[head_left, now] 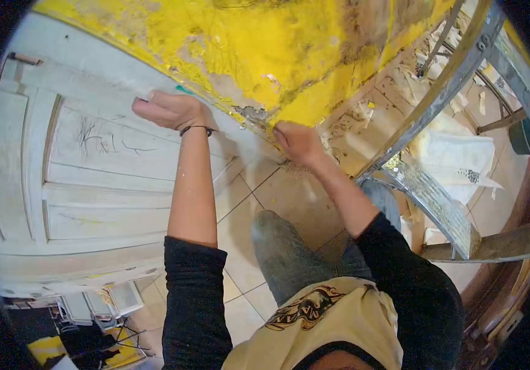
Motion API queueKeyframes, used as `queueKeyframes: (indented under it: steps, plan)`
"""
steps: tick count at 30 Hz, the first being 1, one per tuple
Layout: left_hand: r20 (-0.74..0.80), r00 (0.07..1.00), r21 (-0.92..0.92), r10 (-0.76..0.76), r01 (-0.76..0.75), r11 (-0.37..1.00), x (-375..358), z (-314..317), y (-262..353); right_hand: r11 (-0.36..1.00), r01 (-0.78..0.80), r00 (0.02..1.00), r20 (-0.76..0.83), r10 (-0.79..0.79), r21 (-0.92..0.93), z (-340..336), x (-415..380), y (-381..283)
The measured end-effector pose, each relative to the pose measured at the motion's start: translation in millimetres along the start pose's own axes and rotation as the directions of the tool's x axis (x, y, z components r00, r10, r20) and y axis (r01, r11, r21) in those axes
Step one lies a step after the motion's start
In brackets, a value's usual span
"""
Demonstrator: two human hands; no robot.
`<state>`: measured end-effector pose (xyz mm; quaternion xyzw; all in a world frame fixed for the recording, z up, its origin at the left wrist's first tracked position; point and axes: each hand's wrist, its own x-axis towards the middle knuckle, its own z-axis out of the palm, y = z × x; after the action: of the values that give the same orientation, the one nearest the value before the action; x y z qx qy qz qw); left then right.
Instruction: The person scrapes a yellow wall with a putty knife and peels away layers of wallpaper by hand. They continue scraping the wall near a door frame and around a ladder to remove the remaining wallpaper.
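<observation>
My left hand is at the white door frame, beside the panelled door. Its fingers are pressed together and bent; what they hold, if anything, is hidden. A small green spot shows just above this hand, at the edge of the yellow wall. My right hand is closed in a fist against the lower edge of the peeling yellow wall. I cannot make out anything inside that fist. Between the hands, a grey patch of bare plaster shows where paint has come off.
A metal stepladder stands close on my right. Paint flakes and paper scraps lie on the tiled floor, with a pale crumpled sheet beyond the ladder. A dark green bucket is at far right. Various items crowd the lower left.
</observation>
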<state>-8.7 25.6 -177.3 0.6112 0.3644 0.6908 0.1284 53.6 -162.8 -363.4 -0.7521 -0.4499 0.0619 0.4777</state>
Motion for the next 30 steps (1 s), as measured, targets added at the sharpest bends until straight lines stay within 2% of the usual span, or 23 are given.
queueKeyframes:
  steps: [2, 3, 4, 7, 9, 11, 12, 13, 15, 16, 17, 19, 21, 25, 30]
  plan:
    - [-0.022, 0.999, -0.048, 0.024, -0.025, 0.999, -4.7, 0.6, 3.1, 0.977, 0.167, 0.985, -0.017, -0.171, -0.134, -35.3, 19.5, -21.7]
    - [-0.033, 0.998, -0.099, 0.051, -0.055, 0.994, -2.9, 1.6, 2.2, 0.972, 0.186, 0.982, -0.002, -0.188, -0.143, -46.0, 25.8, -28.0]
    - [-0.07, 0.984, -0.032, 0.165, -0.168, 0.985, 1.1, 2.3, -2.2, 0.953, 0.228, 0.974, 0.025, -0.227, -0.2, -55.0, 29.8, -33.3]
    - [-0.06, 0.987, -0.103, 0.147, -0.153, 0.983, -2.6, 3.9, -5.3, 0.904, 0.296, 0.955, 0.122, -0.271, -0.309, -66.7, 43.3, -25.1]
    - [-0.118, 0.984, -0.126, 0.134, -0.148, 0.981, -1.4, 5.9, -6.8, 0.877, 0.142, 0.983, 0.168, -0.071, -0.46, -61.0, 46.2, 3.2]
    - [-0.129, 0.965, -0.107, 0.23, -0.244, 0.964, -0.4, 5.4, -2.8, 0.856, 0.058, 0.986, 0.164, 0.031, -0.513, -56.2, 26.1, 33.2]
    - [-0.064, 0.975, -0.08, 0.214, -0.218, 0.973, -0.7, 0.3, -1.1, 0.845, 0.024, 0.978, 0.186, 0.09, -0.534, -58.5, 13.0, 44.1]
    - [-0.086, 0.976, -0.074, 0.198, -0.205, 0.976, -2.0, -0.4, -2.4, 0.831, -0.011, 0.969, 0.2, 0.147, -0.556, -60.5, 1.5, 50.0]
    - [-0.137, 0.956, -0.064, 0.261, -0.271, 0.96, -0.8, 5.7, -4.6, 0.834, -0.04, 0.981, 0.138, 0.138, -0.55, -60.0, -21.4, 53.1]
    - [-0.121, 0.969, -0.105, 0.214, -0.227, 0.968, -0.6, 4.9, -1.9, 0.827, -0.014, 0.98, 0.156, 0.123, -0.561, -63.9, -23.3, 36.6]
    - [-0.13, 0.972, -0.089, 0.197, -0.209, 0.974, -1.4, 2.8, -0.6, 0.828, -0.054, 0.98, 0.129, 0.15, -0.558, -65.2, -31.1, 20.1]
    - [-0.161, 0.952, -0.115, 0.26, -0.28, 0.953, 0.3, 6.4, -4.0, 0.824, -0.08, 0.978, 0.116, 0.175, -0.561, -66.9, -30.0, -14.6]
    - [-0.127, 0.965, -0.098, 0.231, -0.244, 0.965, 1.2, 6.2, -6.8, 0.876, -0.099, 0.989, 0.047, 0.137, -0.472, -63.2, -10.1, -33.9]
    - [-0.148, 0.962, -0.108, 0.228, -0.245, 0.964, 1.0, 6.6, -2.7, 0.862, 0.023, 0.997, 0.073, 0.016, -0.506, -46.1, 11.8, -19.2]
    - [-0.155, 0.957, -0.076, 0.245, -0.259, 0.963, 0.9, 3.3, -1.0, 0.842, -0.052, 0.994, 0.055, 0.097, -0.536, -58.8, 1.8, -37.6]
